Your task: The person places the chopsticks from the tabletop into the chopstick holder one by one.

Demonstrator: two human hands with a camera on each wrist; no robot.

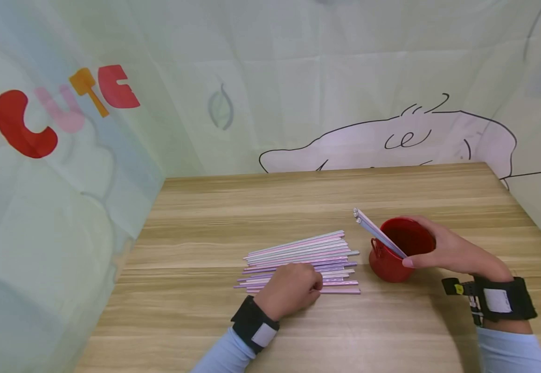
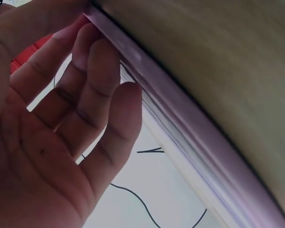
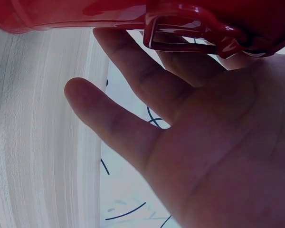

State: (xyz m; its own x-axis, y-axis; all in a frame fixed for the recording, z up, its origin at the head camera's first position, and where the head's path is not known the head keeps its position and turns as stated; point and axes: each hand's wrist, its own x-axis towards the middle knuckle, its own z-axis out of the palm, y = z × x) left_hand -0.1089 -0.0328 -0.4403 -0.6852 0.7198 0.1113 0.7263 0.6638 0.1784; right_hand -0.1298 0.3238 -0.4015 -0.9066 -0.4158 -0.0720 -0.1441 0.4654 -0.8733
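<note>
In the head view, pastel pink, purple and silvery straws (image 1: 296, 247) lie side by side in a loose row on the table. My left hand (image 1: 290, 290) is over the near side of the row. Its thumb and forefinger pinch the end of a pinkish straw (image 2: 180, 109), the other fingers loosely bent beside it. The red bucket (image 1: 392, 267), small and glossy with side loops, stands right of the row. My right hand (image 1: 457, 251) grips its right side, thumb at the near rim, fingers around the far side. Several straws (image 1: 375, 230) lean inside it, upper ends tilted left.
The wood-grain table (image 1: 233, 207) carries the straws and bucket. A printed cloth (image 1: 280, 98) hangs behind the table and along its left side. Both wrists wear black straps (image 1: 255, 324).
</note>
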